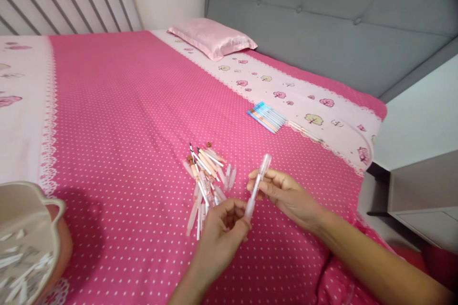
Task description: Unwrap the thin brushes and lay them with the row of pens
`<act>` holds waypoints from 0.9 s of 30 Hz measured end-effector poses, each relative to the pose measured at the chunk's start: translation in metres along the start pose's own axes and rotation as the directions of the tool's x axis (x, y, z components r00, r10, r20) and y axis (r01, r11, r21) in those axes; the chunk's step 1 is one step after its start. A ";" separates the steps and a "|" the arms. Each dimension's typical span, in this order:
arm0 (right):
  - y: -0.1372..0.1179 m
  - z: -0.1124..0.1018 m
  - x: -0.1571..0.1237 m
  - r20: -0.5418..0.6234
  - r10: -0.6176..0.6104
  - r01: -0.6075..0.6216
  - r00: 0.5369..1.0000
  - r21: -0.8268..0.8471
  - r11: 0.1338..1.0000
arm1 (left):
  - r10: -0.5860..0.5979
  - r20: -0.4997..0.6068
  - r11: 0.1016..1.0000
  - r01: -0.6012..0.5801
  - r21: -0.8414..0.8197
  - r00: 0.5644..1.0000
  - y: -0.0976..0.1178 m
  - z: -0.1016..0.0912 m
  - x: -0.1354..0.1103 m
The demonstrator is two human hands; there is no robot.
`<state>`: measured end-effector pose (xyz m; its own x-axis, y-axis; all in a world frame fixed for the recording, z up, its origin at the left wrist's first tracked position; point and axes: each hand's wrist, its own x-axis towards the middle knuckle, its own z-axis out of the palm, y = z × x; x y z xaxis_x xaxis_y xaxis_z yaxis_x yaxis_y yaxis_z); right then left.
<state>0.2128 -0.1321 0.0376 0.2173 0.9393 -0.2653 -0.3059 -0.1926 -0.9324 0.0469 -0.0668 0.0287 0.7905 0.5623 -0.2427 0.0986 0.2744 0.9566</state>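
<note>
A slim pen (255, 189) with a clear cap and a pale pink, see-through lower part slants upward between my hands. My left hand (225, 225) is closed round its lower end, thumb and fingers pinching it. Higher up, just below the clear cap, the thumb and fingertips of my right hand (282, 192) grip the same pen. Left of it on the bedspread lies a loose pile of pen parts (203, 182): white refills, peach and pale pink barrels, and clear caps. A small brown piece (209, 144) sits behind the pile.
A row of blue and peach pens (266, 117) lies beyond my right hand, with pale pens (304, 131) beside it. At the lower left stands a beige basin (54, 228) holding white and clear pieces. A pink pillow (218, 38) rests near the grey headboard (322, 24).
</note>
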 end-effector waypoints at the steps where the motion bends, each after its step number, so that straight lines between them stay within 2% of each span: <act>1: 0.000 0.000 0.000 0.007 0.000 0.000 1.000 0.001 1.000 | 0.001 -0.001 1.000 -0.001 0.001 1.000 0.000 0.000 0.000; 11: -0.001 0.000 0.000 0.014 0.001 -0.001 1.000 -0.016 1.000 | 0.002 -0.023 1.000 -0.002 -0.006 1.000 -0.001 0.000 -0.001; 27: 0.005 -0.003 0.002 -0.047 0.006 -0.007 0.999 -0.026 1.000 | -0.006 -0.010 0.999 0.006 0.049 1.000 0.000 0.002 0.001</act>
<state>0.2148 -0.1319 0.0314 0.2589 0.9239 -0.2818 -0.2834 -0.2063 -0.9365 0.0487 -0.0680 0.0289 0.7837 0.5686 -0.2499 0.1331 0.2393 0.9618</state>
